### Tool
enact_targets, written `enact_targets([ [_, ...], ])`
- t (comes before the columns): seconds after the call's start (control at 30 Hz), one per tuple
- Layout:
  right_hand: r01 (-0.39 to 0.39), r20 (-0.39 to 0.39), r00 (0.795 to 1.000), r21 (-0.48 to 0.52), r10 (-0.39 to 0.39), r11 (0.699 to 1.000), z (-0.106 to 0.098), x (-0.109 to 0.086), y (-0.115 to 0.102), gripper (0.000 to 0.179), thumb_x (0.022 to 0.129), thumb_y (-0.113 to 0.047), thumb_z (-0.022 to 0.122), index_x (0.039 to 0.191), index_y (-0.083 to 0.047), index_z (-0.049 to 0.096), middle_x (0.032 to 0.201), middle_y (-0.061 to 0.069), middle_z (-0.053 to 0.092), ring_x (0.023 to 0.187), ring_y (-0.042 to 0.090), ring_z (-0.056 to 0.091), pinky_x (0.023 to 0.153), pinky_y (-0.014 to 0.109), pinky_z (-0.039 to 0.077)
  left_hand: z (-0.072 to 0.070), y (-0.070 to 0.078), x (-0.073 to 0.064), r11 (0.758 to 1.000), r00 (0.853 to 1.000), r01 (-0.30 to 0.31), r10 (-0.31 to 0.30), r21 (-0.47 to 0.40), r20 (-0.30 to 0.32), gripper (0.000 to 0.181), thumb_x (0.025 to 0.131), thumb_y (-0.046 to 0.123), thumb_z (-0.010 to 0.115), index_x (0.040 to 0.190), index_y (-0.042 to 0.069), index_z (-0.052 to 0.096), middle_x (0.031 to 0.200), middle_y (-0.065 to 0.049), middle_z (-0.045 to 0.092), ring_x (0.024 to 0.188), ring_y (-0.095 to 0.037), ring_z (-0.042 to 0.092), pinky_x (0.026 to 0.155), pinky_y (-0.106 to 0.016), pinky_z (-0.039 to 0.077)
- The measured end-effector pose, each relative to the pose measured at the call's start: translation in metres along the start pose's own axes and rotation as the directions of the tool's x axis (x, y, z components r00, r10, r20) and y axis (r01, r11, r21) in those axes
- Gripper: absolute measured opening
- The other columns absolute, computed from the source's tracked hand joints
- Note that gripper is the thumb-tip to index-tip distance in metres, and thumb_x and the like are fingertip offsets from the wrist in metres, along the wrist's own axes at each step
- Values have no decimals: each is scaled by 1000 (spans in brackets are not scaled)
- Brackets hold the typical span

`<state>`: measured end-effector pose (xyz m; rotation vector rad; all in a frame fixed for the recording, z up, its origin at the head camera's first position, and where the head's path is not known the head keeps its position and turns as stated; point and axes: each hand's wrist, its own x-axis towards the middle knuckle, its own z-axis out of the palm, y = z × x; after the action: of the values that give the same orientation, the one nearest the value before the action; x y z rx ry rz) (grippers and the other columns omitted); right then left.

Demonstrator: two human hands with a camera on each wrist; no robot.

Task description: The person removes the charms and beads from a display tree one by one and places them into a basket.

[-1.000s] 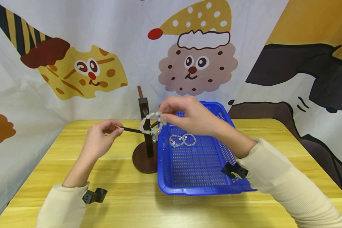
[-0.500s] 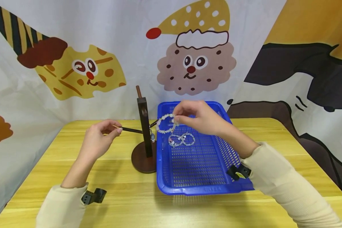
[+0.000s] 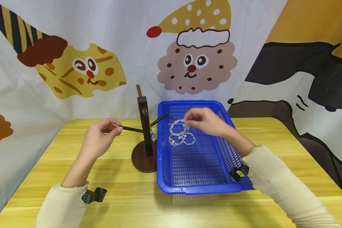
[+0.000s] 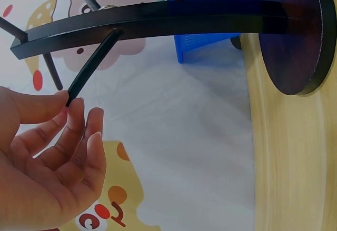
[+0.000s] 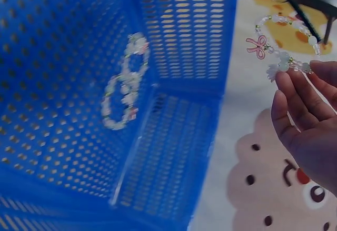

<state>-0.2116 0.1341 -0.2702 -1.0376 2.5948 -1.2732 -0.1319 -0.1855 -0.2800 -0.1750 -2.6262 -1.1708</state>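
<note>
Between thumb and fingertips, my left hand [image 3: 99, 139] pinches the end of a peg [image 4: 95, 62] on a dark wooden jewelry stand [image 3: 146, 136]. My right hand [image 3: 206, 122] pinches a clear and white beaded bracelet [image 3: 171, 128] above the blue basket. A pink bow charm [image 5: 257, 47] on this bracelet shows in the right wrist view. Two more beaded bracelets [image 5: 108, 104] lie side by side on the basket floor. From the stand's right peg [image 3: 159, 119] hangs a piece with a blue charm [image 3: 153, 136].
The blue plastic basket [image 3: 199, 190] stands right beside the stand's round base [image 3: 141, 163], on a wood-grain table [image 3: 117, 196]. Behind the table hangs a white cloth [image 3: 139, 63] printed with cartoon figures. A bare brown peg [image 3: 139, 91] juts out near the stand's top.
My right hand has drawn the bracelet off the stand's right peg and carried it right and down over the basket. My left hand has stayed on its peg.
</note>
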Motion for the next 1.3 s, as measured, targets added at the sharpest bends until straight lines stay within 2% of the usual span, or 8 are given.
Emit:
enact_targets([
  [0.27,-24,59,998,-17,25,1000,5,-2,22,4,84,0,61,87,-1,65,77,9,63,69,17,57,62,27,46,1,0,0,1000,1000,-9,9,5,-1,14,90,14,58,98,3,63,80,-11,66,77,-25,62,60,-32,41],
  [0.4,-24,82,996,-33,26,999,9,-2,31,3,84,0,62,85,-2,64,74,5,62,66,13,54,60,26,44,1,-1,0,1000,1000,-11,11,6,-4,13,90,13,58,97,3,63,80,-10,66,76,-24,62,59,-31,41],
  [0.53,-20,96,995,-33,23,999,12,-2,36,6,83,1,62,83,-4,64,73,3,62,65,18,54,59,26,43,1,-1,0,1000,1000,-9,9,4,-7,13,90,13,58,97,3,63,80,-11,66,76,-25,62,59,-31,41],
  [0.8,-50,131,990,-52,56,997,14,-3,44,4,84,1,60,86,1,63,75,13,61,65,20,53,60,28,43,2,-2,1,1000,1000,-7,7,3,-7,14,90,14,58,98,4,63,80,-11,66,76,-25,62,61,-32,41],
  [0.9,-48,133,990,-57,55,997,15,-3,45,5,84,2,60,87,0,64,76,12,62,67,21,56,61,29,44,2,-1,0,1000,1000,-5,5,0,-5,13,91,14,58,98,4,63,80,-11,66,76,-25,62,61,-33,41],
  [1.1,-51,134,989,-65,59,997,15,-1,41,7,84,0,60,89,-2,65,75,1,63,68,16,58,62,29,47,1,-1,0,1000,1000,2,-2,0,-5,13,90,14,58,97,4,63,80,-10,66,77,-25,62,62,-33,41],
  [1.3,-46,142,988,-85,58,995,14,2,33,7,84,-2,61,90,-2,64,78,2,64,68,16,58,65,29,47,1,-2,0,1000,1000,4,-4,4,-5,14,90,14,58,98,4,63,80,-9,66,77,-25,62,62,-33,41],
])
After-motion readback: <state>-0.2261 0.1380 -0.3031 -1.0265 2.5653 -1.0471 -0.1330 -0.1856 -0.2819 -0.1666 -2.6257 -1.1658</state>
